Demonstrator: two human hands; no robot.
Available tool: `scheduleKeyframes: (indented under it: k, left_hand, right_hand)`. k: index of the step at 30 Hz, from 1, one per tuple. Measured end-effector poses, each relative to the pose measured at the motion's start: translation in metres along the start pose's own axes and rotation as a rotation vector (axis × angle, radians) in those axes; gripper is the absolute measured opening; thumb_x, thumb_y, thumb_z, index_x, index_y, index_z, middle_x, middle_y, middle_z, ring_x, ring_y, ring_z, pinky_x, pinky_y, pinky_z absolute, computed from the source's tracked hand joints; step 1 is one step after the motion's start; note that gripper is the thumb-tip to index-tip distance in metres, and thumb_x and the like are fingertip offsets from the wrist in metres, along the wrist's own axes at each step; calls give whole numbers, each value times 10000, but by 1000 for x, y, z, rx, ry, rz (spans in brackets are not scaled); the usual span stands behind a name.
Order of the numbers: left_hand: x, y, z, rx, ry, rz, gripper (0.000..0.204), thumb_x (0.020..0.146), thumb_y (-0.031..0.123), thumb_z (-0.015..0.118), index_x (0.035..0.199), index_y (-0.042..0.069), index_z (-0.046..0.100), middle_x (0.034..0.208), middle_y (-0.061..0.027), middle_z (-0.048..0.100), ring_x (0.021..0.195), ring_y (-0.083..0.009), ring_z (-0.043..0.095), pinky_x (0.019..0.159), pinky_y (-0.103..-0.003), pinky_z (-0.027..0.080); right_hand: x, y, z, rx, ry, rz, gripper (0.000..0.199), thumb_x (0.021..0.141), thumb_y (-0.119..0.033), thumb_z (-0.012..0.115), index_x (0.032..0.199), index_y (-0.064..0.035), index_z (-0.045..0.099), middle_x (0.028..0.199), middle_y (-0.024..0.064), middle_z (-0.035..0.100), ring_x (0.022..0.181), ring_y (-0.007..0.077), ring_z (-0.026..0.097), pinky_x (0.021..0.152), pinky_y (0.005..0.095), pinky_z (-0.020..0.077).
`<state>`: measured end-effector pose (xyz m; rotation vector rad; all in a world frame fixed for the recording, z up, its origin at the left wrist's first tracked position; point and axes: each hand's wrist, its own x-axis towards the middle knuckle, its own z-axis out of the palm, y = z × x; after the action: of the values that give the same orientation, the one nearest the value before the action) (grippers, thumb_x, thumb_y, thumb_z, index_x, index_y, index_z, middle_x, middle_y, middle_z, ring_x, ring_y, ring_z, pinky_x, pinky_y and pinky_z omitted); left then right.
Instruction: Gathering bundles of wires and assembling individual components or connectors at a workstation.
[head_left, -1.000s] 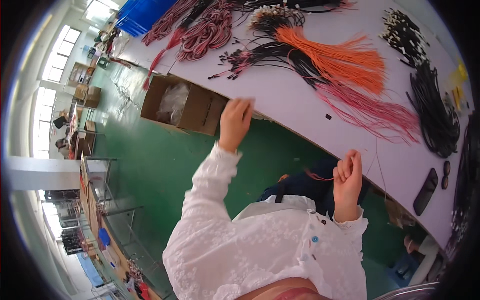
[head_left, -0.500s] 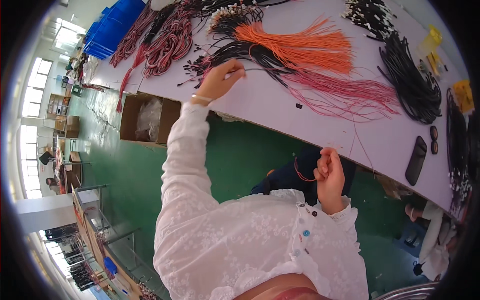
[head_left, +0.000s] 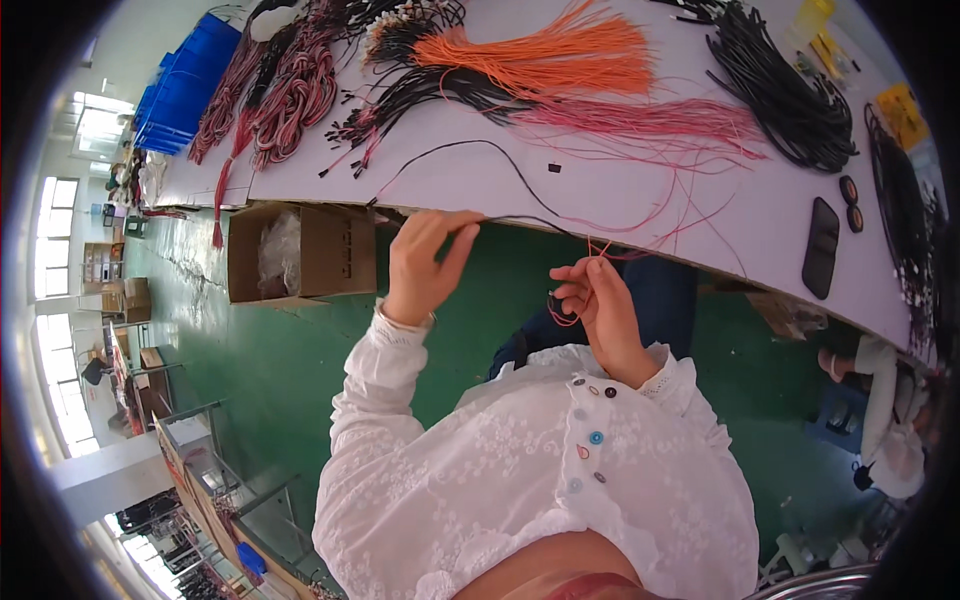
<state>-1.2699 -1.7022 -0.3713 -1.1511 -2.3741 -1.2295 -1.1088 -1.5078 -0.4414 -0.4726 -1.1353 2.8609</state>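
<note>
My left hand (head_left: 428,262), at the table's front edge, pinches a thin black wire (head_left: 525,217) between thumb and fingers. The wire runs right toward my right hand (head_left: 605,305), which is closed on a small loop of thin red wire (head_left: 565,320). Orange-red wire ends stick up above its fingertips; whether the black wire meets them there is hard to make out. Just behind, a single black-and-pink wire (head_left: 455,145) curves over the table. Farther back lies a bundle of black and pink wires (head_left: 640,120), beside a fanned orange wire bundle (head_left: 540,55).
Red-and-black cable coils (head_left: 295,105) and blue bins (head_left: 190,85) are at the far left. A cardboard box (head_left: 345,255) stands below the table edge. Toward the right lie thick black cables (head_left: 780,95), a black phone (head_left: 821,248) and yellow containers (head_left: 902,115). Another person sits at the lower right.
My left hand has come back from the wire bundle toward me, drawing a black wire. My right hand has moved up and left; a black-and-pink wire now lies apart on the table.
</note>
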Motion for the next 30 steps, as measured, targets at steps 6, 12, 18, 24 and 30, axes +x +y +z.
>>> scheduleKeyframes:
  k: [6,12,18,24,30]
  left_hand:
    - [-41,50,2,139,-193,291,215,769,-10,780,964,75,754,733,-27,677,552,-197,519,528,-336,352]
    - [-86,49,-6,-35,-369,-31,156,772,4,771,917,61,761,687,-52,658,539,-213,543,520,-337,398]
    - [-175,-54,-4,24,-621,-601,102,851,101,728,936,53,759,744,-87,721,633,-233,683,621,-323,528]
    - [-158,-41,19,17,-811,-675,120,898,103,714,990,36,753,852,-105,755,802,-148,719,681,-273,525]
    - [15,74,108,-470,-419,-224,262,940,14,659,1196,-2,715,836,-92,639,748,-163,597,709,-277,486]
  right_hand:
    - [1,-4,-7,280,380,-206,257,1100,-295,446,1065,-68,561,1151,127,687,1027,189,673,862,321,560]
    - [7,-61,-44,594,321,-427,202,1086,-247,482,1084,-62,561,855,10,557,730,120,518,693,276,475]
    - [12,-126,-97,436,406,-597,179,1080,-232,494,1045,-69,559,759,-27,463,628,81,396,568,237,360]
    - [4,-144,-98,273,448,-575,192,1085,-241,488,991,-89,557,719,-60,409,594,41,315,543,216,281]
    - [-35,-137,-60,-392,344,-530,290,1102,-267,436,948,-51,551,719,-57,386,616,26,313,544,215,265]
